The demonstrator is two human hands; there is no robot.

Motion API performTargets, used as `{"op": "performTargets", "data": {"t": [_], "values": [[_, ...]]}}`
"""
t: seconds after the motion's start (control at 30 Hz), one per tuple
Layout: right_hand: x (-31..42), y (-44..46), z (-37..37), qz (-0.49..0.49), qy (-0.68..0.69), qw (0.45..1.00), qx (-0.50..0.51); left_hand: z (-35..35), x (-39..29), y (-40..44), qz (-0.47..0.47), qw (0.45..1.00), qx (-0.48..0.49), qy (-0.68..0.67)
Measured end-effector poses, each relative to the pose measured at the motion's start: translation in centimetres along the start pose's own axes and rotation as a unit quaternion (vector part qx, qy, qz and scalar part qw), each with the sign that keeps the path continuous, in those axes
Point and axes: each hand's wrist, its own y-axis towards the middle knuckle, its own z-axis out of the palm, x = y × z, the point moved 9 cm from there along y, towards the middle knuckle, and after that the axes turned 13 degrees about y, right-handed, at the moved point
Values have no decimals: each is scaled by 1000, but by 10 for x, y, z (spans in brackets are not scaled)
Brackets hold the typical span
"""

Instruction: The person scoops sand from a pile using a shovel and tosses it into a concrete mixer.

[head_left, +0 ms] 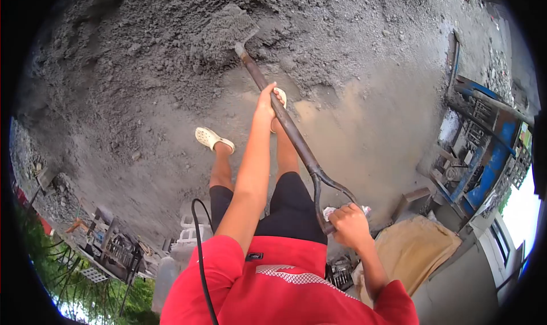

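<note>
A long shovel (296, 139) runs from its forked handle near my waist up to a blade in loose grey gravel (142, 45). My left hand (270, 100) is wrapped round the shaft, a little below the blade. At the handle end, my right hand (348, 225) grips the grip bar, with something whitish and crumpled beside the fingers. Grey material covers the blade, so its edge shows only in part.
My feet in cream clogs (209, 137) stand on the grey ground. Blue metal machinery (490, 159) is at the right, above a tan sack (407, 248). A pale plastic chair (191, 234) and scrap blocks lie at the lower left. A black cable (199, 251) hangs by my arm.
</note>
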Motion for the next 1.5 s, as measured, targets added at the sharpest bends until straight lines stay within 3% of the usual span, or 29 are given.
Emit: {"op": "performTargets", "data": {"t": [0.03,0.13,0.17,0.2,0.27,0.3,0.33,0.4,0.5,0.63,0.73,0.87,0.97,1.07,1.17,1.27,1.3,1.37,1.4,1.43,1.47,1.5], "values": [[-23,-10,13,42,23,998,32,-3,22,4,0,1000,-18,15],[-30,-46,-22,91,144,966,-196,-11,51,19,15,998,-56,39],[-48,-70,-9,197,126,947,-221,-20,64,18,19,996,-72,40],[-66,-83,4,261,216,892,-300,-25,68,21,36,996,-74,32],[-89,-106,48,374,367,722,-451,-21,66,12,38,993,-99,49],[-93,-91,88,365,636,482,-480,-21,68,10,38,993,-106,44],[-101,-88,98,395,553,458,-573,-19,65,9,40,992,-109,44],[-116,-83,107,429,498,303,-690,-14,58,6,50,991,-110,62],[-157,-84,142,424,526,320,-664,-22,73,19,15,992,-112,61],[-152,-84,161,439,490,321,-682,-34,80,16,27,996,-81,39],[-153,-94,156,442,402,416,-686,-43,87,-5,34,996,-78,-11],[-176,-107,129,434,366,465,-679,-66,76,-43,58,989,-108,-79],[-163,-73,103,399,441,509,-622,-110,54,-99,93,975,-159,-124],[-131,20,79,343,484,586,-552,-171,-10,-164,139,951,-202,-186],[-76,101,22,240,487,670,-507,-236,-82,-242,261,903,-209,-270],[23,190,-18,120,460,752,-456,-306,-146,-367,372,832,-227,-343],[64,215,-17,84,490,755,-427,-337,-156,-410,399,809,-244,-356],[149,259,6,17,547,763,-343,-397,-158,-514,458,754,-282,-377],[186,274,25,1,534,781,-323,-430,-153,-569,494,732,-327,-336],[235,285,40,-30,505,812,-292,-467,-142,-613,513,710,-307,-373],[287,283,61,-43,539,812,-222,-472,-123,-691,544,665,-354,-369],[342,265,74,-99,579,795,-151,-487,-103,-746,557,675,-346,-338]]}}
